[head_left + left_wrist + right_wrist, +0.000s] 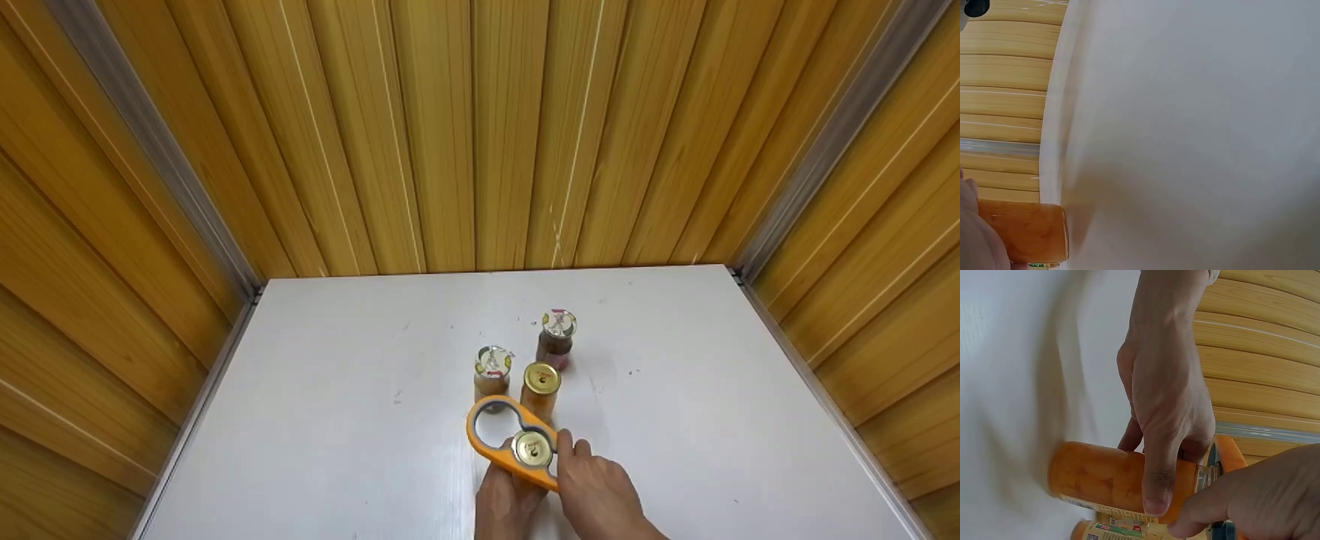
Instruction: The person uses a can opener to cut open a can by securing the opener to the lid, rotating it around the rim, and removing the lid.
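Observation:
A glass jar of orange fruit pieces [1106,475] stands upright on the white table, its gold lid [532,448] inside the smaller opening of an orange jar opener [517,470] with grey lining. My left hand [1171,394] grips the jar's body. On the opener's right end, my right hand [600,487] holds on with its fingers and thumb. The left wrist view shows only the jar's lower part [1027,233] and a bit of the left hand [979,242]. The opener's larger ring surrounds bare tabletop in the head view.
Just behind the opener stands another gold-lidded jar [540,394]. A jar with a patterned top [492,371] is to its left, and a dark jar with a similar top [556,341] sits farther back. Wood-patterned walls [502,135] enclose the white table [337,420].

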`<state>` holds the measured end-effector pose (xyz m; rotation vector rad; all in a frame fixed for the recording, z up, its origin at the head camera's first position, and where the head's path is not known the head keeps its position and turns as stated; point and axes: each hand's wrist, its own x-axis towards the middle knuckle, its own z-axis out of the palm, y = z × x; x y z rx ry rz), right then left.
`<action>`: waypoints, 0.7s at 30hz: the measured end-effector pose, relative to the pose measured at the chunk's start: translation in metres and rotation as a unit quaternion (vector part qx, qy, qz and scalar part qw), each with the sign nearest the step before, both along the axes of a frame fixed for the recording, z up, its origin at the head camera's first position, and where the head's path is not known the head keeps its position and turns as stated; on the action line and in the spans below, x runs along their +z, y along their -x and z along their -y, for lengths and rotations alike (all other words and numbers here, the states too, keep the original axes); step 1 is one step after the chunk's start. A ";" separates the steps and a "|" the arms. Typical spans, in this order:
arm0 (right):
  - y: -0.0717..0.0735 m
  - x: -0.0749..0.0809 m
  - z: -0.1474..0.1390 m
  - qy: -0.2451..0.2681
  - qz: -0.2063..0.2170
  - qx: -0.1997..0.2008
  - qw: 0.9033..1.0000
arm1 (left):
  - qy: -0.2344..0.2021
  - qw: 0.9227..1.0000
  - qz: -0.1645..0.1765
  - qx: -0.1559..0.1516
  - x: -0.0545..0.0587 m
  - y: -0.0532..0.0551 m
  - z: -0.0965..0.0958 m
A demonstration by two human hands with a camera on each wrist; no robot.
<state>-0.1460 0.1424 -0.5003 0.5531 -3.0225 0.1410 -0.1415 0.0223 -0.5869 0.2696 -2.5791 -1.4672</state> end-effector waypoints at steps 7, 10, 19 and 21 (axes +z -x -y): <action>0.003 0.001 -0.001 0.000 0.035 -0.018 0.999 | -0.021 0.998 0.001 -0.053 0.002 0.003 0.008; 0.006 0.001 -0.003 -0.002 0.045 -0.017 0.999 | -0.014 0.997 -0.012 -0.073 0.002 0.005 0.013; 0.006 -0.004 -0.008 -0.006 -0.039 0.022 0.999 | 0.001 0.997 0.006 -0.083 0.003 0.006 0.012; 0.007 -0.004 -0.010 -0.004 -0.035 0.026 0.999 | 0.002 0.996 0.019 -0.082 0.004 0.007 0.010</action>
